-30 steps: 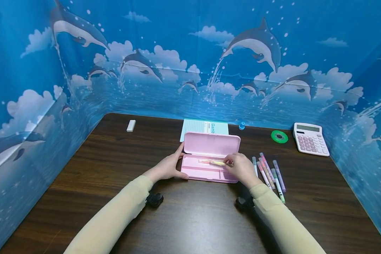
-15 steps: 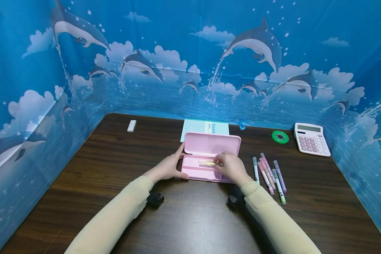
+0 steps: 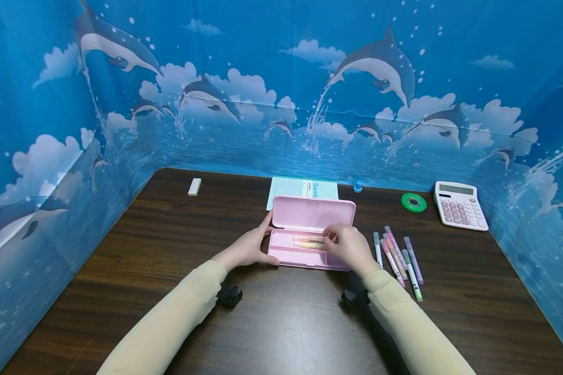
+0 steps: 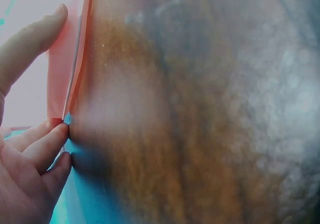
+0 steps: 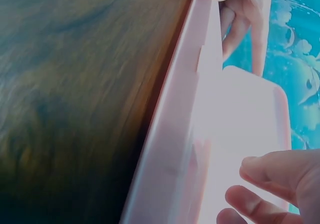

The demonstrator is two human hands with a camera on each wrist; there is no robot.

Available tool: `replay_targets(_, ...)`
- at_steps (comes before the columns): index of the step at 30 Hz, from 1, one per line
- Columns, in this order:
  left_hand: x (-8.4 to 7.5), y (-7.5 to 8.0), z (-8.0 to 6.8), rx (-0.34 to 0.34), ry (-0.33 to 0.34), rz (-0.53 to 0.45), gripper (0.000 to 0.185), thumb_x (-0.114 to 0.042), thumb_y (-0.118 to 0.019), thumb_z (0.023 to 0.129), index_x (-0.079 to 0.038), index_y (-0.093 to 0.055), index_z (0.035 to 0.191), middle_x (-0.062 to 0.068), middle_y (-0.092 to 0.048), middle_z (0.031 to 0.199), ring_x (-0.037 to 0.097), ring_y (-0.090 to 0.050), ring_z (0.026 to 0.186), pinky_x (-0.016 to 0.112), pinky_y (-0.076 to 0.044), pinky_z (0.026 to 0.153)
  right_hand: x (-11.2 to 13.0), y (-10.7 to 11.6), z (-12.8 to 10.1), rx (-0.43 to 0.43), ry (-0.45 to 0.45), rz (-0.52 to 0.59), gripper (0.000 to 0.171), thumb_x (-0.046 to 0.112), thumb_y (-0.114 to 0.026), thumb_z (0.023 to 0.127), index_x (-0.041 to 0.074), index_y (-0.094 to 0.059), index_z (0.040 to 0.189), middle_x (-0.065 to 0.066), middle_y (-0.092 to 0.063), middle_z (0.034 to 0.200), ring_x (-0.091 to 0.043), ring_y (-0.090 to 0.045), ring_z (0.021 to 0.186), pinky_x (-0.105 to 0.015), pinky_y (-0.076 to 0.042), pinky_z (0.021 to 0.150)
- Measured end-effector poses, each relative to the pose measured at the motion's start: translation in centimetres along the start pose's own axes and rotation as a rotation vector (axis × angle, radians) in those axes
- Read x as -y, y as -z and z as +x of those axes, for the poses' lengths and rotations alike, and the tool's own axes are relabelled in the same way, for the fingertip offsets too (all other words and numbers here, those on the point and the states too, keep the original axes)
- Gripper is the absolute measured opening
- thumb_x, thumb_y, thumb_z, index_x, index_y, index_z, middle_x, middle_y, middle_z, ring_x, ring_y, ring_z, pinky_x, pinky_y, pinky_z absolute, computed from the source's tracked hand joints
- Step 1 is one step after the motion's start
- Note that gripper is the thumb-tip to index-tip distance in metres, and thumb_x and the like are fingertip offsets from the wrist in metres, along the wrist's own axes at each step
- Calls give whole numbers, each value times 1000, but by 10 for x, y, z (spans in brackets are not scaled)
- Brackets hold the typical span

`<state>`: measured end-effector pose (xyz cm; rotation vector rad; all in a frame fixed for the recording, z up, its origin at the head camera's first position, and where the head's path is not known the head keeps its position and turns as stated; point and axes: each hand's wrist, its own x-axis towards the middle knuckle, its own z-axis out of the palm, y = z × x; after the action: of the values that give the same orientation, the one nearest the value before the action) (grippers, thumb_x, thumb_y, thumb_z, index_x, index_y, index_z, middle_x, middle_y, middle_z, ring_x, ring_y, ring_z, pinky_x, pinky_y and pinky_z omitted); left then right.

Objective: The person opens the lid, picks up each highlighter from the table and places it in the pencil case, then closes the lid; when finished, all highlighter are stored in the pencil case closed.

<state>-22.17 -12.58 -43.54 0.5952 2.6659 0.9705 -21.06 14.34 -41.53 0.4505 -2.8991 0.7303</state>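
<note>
A pink pencil case (image 3: 291, 256) stands on the dark wooden table with its lid (image 3: 313, 212) raised. Inside its back compartment two slim pens (image 3: 308, 245), pale orange and yellow, lie side by side. My left hand (image 3: 249, 245) holds the case's left end, thumb at the front and fingers behind; the left wrist view shows the fingertips (image 4: 59, 129) against the pink wall. Over the case's right half, my right hand (image 3: 349, 249) has its fingertips close to the pens' right ends. In the right wrist view its fingers (image 5: 265, 171) are spread apart with nothing between them.
Several capped marker pens (image 3: 396, 255) lie right of the case. Behind it is a light blue notebook (image 3: 281, 188). Farther out are a white eraser (image 3: 194, 186), a small blue object (image 3: 358, 186), a green tape roll (image 3: 413, 202) and a calculator (image 3: 461, 205).
My right hand moved left with the yellow pen, then slightly back right. That pen now lies in the case beside the other one, out of my fingers. My left hand stayed put.
</note>
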Motion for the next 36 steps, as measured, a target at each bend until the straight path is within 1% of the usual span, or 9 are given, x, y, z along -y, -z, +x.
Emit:
replay_targets(3,1,-1,0,1,12,6,128,-41,-84,69,-19,11,153,12,-41,147,22,-36,136,43,-28,111,-5,3,-4,-25,-1,19,7,15,-71,83,10,-71,87,-1,-65,77,-14,-56,68,-31,-48,61)
replay_targets(9,3,-2,0,-9,5,13,129,-40,-85,68,-16,9,153,12,-42,146,23,-38,135,44,-29,110,-16,11,-15,-68,-10,40,7,13,-71,83,8,-71,88,-2,-63,76,-15,-53,67,-29,-46,60)
replay_targets(13,4,-3,0,-6,0,11,129,-40,-85,68,-16,9,153,12,-42,146,23,-37,135,43,-29,110,-25,17,-21,-71,-45,33,9,13,-71,84,7,-71,90,-3,-61,75,-16,-50,66,-28,-44,59)
replay_targets(16,4,-3,1,-3,3,10,129,-40,-85,68,-18,10,153,12,-42,146,22,-37,135,43,-28,111,-33,22,-25,-76,-68,27,12,14,-71,84,6,-71,93,-4,-62,77,-17,-51,67,-28,-46,61)
replay_targets(23,5,-3,2,-5,5,19,129,-40,-85,68,-18,10,153,11,-43,146,22,-38,135,44,-29,110,-57,35,-38,-93,-118,23,13,13,-71,85,5,-70,95,-8,-66,84,-19,-54,69,-35,-51,64)
replay_targets(24,5,-3,2,-4,5,19,129,-40,-85,68,-18,10,153,11,-43,146,22,-38,135,44,-28,110,-60,37,-40,-96,-128,19,13,13,-70,85,5,-70,96,-9,-66,84,-20,-54,70,-36,-51,66)
replay_targets(27,4,-2,2,1,7,19,129,-40,-85,68,-18,11,153,11,-42,146,22,-37,135,43,-28,111,-71,42,-46,-101,-150,1,13,13,-69,86,5,-70,96,-9,-67,83,-20,-55,69,-37,-50,65)
replay_targets(31,3,-2,3,-1,1,18,129,-41,-85,68,-17,10,153,12,-42,146,23,-37,135,44,-29,110,-84,50,-53,-106,-190,-9,15,14,-66,88,4,-70,98,-11,-67,84,-21,-56,70,-36,-49,62)
replay_targets(36,2,-2,3,0,-1,17,129,-41,-84,68,-16,9,153,14,-42,146,24,-37,135,44,-29,110,-97,58,-64,-105,-241,-17,19,15,-64,89,3,-69,102,-14,-67,89,-22,-55,71,-33,-48,61)
